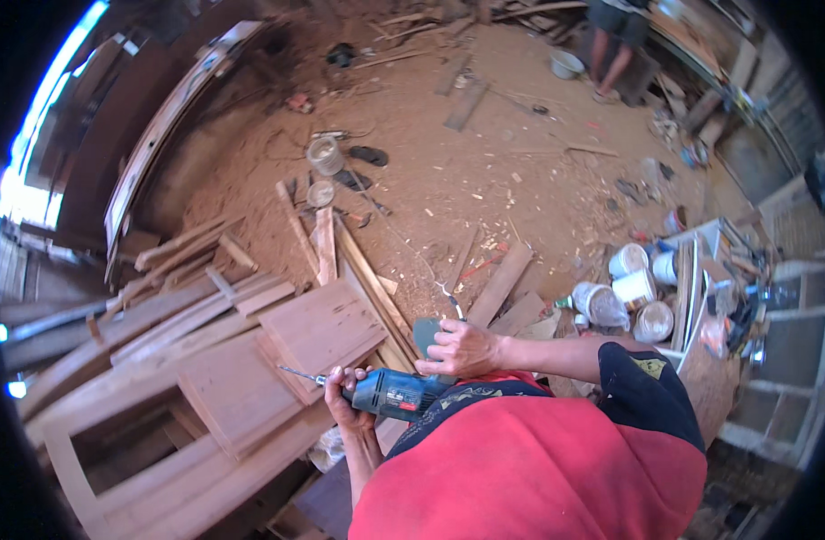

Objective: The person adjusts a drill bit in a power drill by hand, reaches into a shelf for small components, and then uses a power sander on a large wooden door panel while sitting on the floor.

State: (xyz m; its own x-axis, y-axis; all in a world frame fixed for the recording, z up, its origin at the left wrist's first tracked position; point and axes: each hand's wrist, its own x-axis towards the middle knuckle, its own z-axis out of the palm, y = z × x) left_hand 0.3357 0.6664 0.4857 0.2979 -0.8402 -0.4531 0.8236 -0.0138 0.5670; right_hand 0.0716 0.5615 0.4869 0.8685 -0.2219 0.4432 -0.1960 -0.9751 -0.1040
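A blue power drill (396, 394) lies across in front of my body, its long bit (297, 373) pointing left. My left hand (345, 400) is closed round the front of the drill, near the chuck. At the drill's rear, my right hand (466, 350) is closed, with the grip itself mostly hidden by the fingers. A flat dark-green piece (426, 336) shows just beyond the right fingers; whether it belongs to the drill I cannot tell. Left of and below the bit, a wooden panel (237, 391) rests on a framed wooden door (161, 486).
Planks (504, 286) and stacked boards (183, 310) lie around me. Several paint buckets (634, 290) stand at the right, beside a white-edged box (700, 261). Farther off are a bucket (324, 155) and a standing person (615, 45). Wood chips litter the dirt floor (466, 171).
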